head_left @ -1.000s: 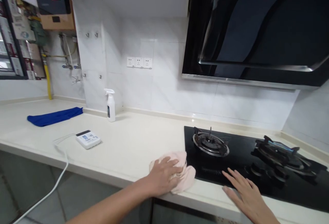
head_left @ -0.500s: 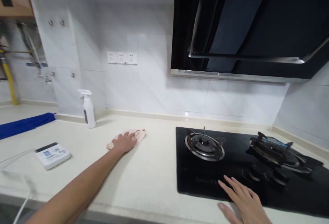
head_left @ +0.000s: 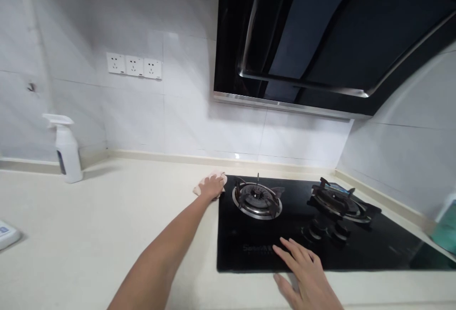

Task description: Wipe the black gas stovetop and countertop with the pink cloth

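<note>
My left hand (head_left: 212, 187) reaches far across the cream countertop (head_left: 107, 224) and presses down on a pale pink cloth (head_left: 213, 182), bunched beside the back left corner of the black gas hob (head_left: 302, 234). Its fingers curl over the cloth. My right hand (head_left: 304, 274) lies flat with fingers spread on the hob's front edge, holding nothing. The left burner (head_left: 257, 198) sits just right of the cloth.
A white spray bottle (head_left: 66, 148) stands at the back left by the tiled wall. A black range hood (head_left: 320, 39) hangs over the hob. A white device (head_left: 6, 234) shows at the left edge, a teal object (head_left: 445, 227) at the far right.
My left hand slid the pink cloth from the counter's front edge to the back, then right to the hob's rear corner. The view swung right. My right hand stayed on the hob's front.
</note>
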A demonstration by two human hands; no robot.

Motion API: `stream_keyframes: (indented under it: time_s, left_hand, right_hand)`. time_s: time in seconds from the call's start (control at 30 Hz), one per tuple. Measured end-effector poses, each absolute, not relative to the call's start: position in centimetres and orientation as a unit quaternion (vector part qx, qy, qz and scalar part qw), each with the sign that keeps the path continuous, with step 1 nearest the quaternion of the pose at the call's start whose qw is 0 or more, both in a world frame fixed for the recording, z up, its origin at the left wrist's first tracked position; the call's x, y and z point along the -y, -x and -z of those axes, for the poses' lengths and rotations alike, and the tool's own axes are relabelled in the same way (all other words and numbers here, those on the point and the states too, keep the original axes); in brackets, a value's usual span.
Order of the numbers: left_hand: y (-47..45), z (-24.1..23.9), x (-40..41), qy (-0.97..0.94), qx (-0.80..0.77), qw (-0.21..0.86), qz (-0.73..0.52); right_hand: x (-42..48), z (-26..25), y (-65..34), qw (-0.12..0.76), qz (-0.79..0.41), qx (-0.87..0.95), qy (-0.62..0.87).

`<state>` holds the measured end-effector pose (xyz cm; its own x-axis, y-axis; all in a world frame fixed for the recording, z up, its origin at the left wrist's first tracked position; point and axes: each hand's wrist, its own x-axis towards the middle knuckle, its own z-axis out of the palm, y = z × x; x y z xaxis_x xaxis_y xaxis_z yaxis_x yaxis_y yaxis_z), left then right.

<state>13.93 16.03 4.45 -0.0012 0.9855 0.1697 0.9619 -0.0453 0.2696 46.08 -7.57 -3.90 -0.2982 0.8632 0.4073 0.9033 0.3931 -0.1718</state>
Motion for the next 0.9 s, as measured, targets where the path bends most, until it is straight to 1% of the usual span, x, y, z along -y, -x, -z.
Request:
stream_keyframes:
  time_s: [0.13,0.3,0.47,0.57,0.73,0.9]
  left_hand:
    - [-15.1,-4.0,-12.5,-0.725,-0.671,0.027,-0.155]
    - [-15.0,-3.4,-5.7,-0.770,-0.619,-0.013,-0.153]
    - [-16.9,-3.1,2.3,-0.836,-0.518,-0.061,-0.171]
    - [-19.4,-2.7,6.1,-0.875,-0.447,-0.061,-0.177]
    - [-21.6,-3.2,8.0,-0.892,-0.390,-0.032,-0.228]
    - [-17.2,-5.4,7.1,-0.841,-0.427,-0.007,-0.332]
  right_hand:
    - [8.0,3.4,-45.4,0.230,0.046,0.795,0.560]
    - [8.4,2.9,-45.0,0.226,0.062,0.793,0.563]
    - [8.6,2.6,-44.7,0.225,0.072,0.789,0.567]
    - [8.8,2.4,-44.5,0.225,0.068,0.788,0.570]
    - [8.8,2.8,-44.8,0.240,0.056,0.786,0.567]
    - [7.9,2.7,-45.2,0.301,0.025,0.760,0.576]
